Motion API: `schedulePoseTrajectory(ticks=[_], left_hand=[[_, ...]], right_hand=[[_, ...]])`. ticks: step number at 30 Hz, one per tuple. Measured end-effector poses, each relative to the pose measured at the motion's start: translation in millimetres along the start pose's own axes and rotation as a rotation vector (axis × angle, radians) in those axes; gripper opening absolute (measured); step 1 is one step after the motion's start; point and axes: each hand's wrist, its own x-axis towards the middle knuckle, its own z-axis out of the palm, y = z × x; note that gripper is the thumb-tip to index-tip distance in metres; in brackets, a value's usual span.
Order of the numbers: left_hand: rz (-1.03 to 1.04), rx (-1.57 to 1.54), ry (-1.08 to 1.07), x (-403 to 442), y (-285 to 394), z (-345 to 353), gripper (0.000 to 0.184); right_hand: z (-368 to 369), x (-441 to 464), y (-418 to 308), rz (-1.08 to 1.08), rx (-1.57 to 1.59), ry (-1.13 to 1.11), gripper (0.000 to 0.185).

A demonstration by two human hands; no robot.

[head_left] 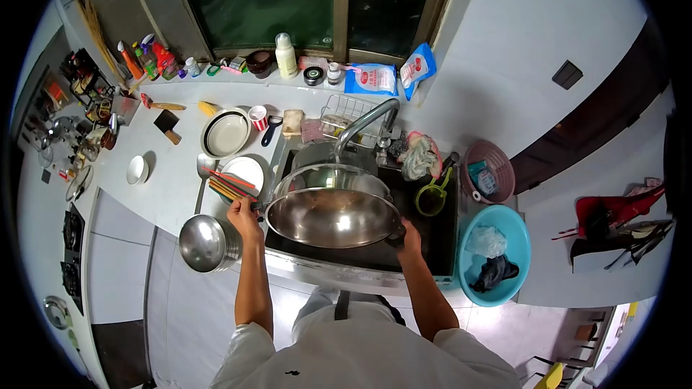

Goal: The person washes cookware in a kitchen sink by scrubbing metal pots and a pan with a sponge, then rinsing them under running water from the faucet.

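A wide stainless steel pan (331, 216) with two side handles is tilted above the sink, its shiny inside turned toward me. My left hand (246, 219) is closed around its left handle. On the opposite side, my right hand (409, 239) grips the right handle, its fingers partly hidden. Just past my left hand, several chopsticks (232, 184) lie over a white plate (245, 171). The curved faucet (358, 121) rises behind the pan, and another metal pot (310, 155) is partly hidden there.
The dark sink (432, 234) holds a green strainer (431, 199). To its right sits a blue basin (528, 245) with bags in it. A steel pot (202, 243) stands by the counter's front edge. Bowls, a ladle (205, 167) and a cleaver-like tool (167, 126) lie left.
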Motion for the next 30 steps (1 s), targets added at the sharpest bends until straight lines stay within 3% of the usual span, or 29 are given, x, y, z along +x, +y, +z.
schedulePoseTrajectory(ticks=[2,4,7,12,14,16,21,23,25,29,30], left_hand=[[0.015,0.047,-0.061,2,-5,-6,0.031],[-0.007,0.049,-0.068,-2,-10,-7,0.030],[-0.034,0.131,-0.083,-10,-16,-11,0.033],[-0.060,0.190,-0.102,-20,-35,-31,0.031],[0.048,0.201,-0.190,-19,-42,-44,0.034],[0.033,0.232,-0.190,-18,-46,-51,0.035],[-0.049,0.207,-0.197,-17,-53,-59,0.033],[-0.034,0.206,-0.199,-16,-54,-65,0.033],[-0.014,0.214,-0.225,-19,-49,-69,0.034],[-0.054,0.272,-0.241,-21,-43,-73,0.033],[-0.020,0.282,-0.248,-22,-45,-74,0.033]], right_hand=[[-17,27,23,0.019,-0.037,0.031,0.019],[-18,37,34,0.131,-0.135,0.090,0.036],[-24,53,51,0.192,-0.152,0.163,0.038],[-33,89,91,0.201,-0.170,0.411,0.029],[-48,104,111,0.231,-0.211,0.478,0.028],[-54,105,115,0.326,-0.226,-0.024,0.035],[1,73,79,0.187,-0.362,0.110,0.024],[38,49,44,-0.158,-0.754,0.062,0.034],[67,48,22,-0.406,-0.498,-0.209,0.033],[178,-43,-56,-0.462,-0.358,-0.636,0.024],[195,-50,-64,-0.466,-0.355,-0.634,0.024]])
